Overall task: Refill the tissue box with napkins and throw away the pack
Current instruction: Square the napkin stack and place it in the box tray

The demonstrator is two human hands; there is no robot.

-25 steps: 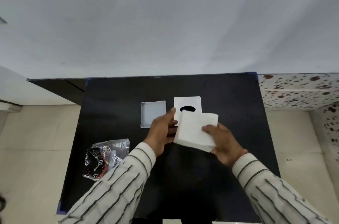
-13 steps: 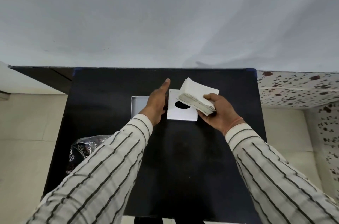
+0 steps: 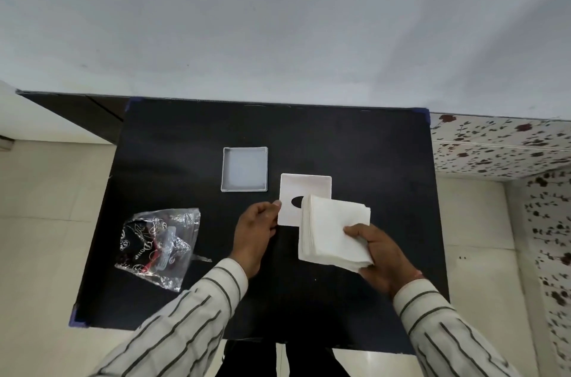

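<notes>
a: tissue box (image 3: 244, 169) — where did it sit?

b: its open tray lay flat on the black table (image 3: 355, 148), toward the far middle, white walls up and nothing visible inside. the white lid with the oval slot (image 3: 304, 191) lay just beside it to the right and a little nearer, flat on the table.

a: and the hands?

b: the left hand (image 3: 255, 236) had its fingers curled, with the fingertips touching the lid's near left edge; whether it actually pinched that edge i couldn't tell. the right hand (image 3: 383, 250) gripped the stack of napkins (image 3: 330, 231) at its near right corner, thumb on top, fingers underneath and hidden. the stack was held above the table and covered the lid's near right corner and part of the slot.

a: any writing?

b: only on the plastic pack (image 3: 157, 245), which lay crumpled near the table's left side, well apart from the box. it was clear film with black print and a bit of red — white script read something like "dome", though creases and glare broke up the rest.

a: anything cut off?

b: both striped sleeves (image 3: 185, 324) ran out of the bottom edge.
</notes>
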